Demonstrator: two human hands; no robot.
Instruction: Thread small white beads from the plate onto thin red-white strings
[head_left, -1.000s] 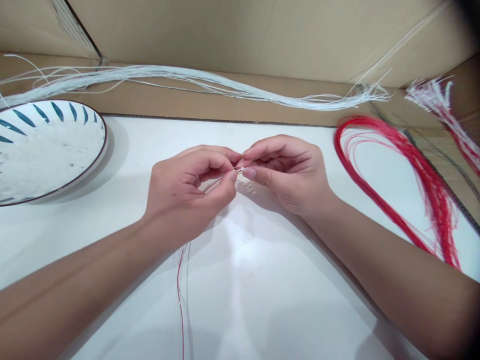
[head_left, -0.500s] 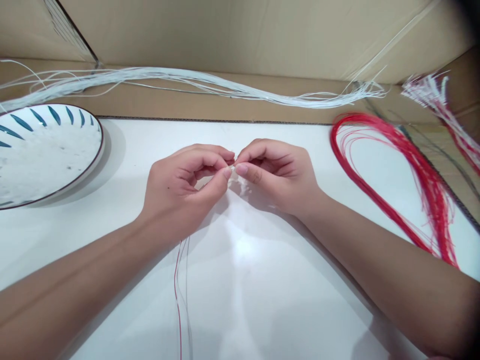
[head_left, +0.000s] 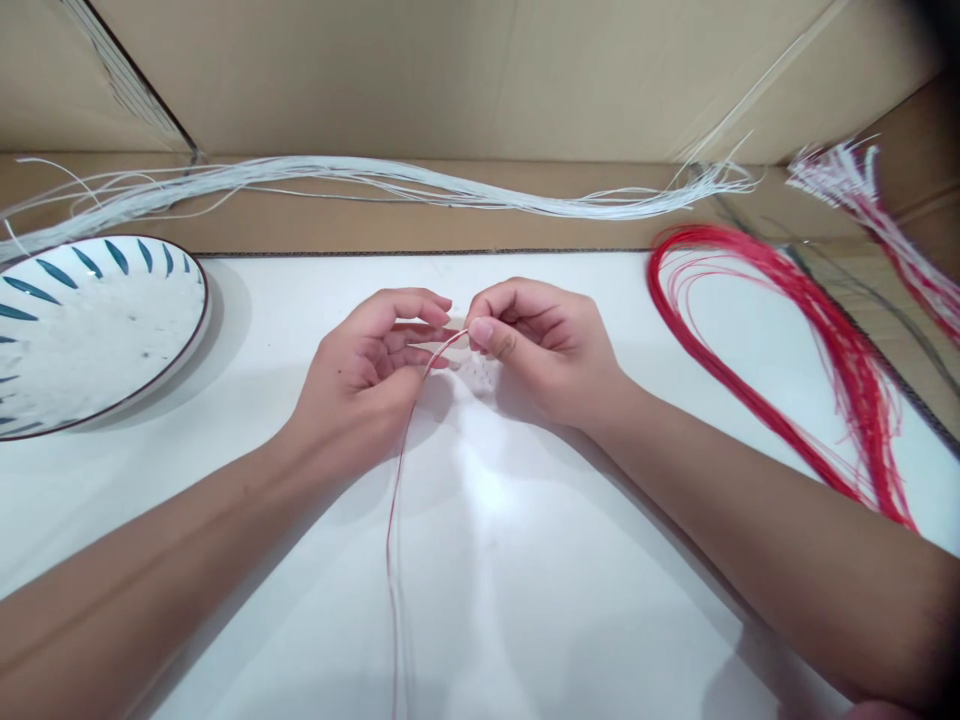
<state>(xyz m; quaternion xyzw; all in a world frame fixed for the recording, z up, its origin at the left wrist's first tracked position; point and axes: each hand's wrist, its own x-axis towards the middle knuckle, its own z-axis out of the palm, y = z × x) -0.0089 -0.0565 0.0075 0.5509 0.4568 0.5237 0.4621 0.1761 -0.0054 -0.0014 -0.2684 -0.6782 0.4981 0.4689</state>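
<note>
Thumb and forefinger of my right hand (head_left: 544, 340) pinch the end of a thin red and white cord (head_left: 391, 520). From there the cord bends left past my left thumb and runs down the white tabletop toward the near edge. My left hand (head_left: 382, 355) has its fingers spread apart just left of the pinch, with the cord passing by its thumb. Small clear or whitish bits (head_left: 478, 372) lie on the table beneath the fingertips, too small to make out.
A white plate with blue-green leaf marks (head_left: 180, 342) holds small pale pieces at left. Loose white cords (head_left: 450, 188) lie along the cardboard (head_left: 480, 232) at the back. A red cord bundle (head_left: 750, 425) curves at right; a red and white bundle (head_left: 885, 220) lies beyond.
My left fingers have come off the pinch and opened. The cord now shows between my hands, held by the right. The view has tilted slightly.
</note>
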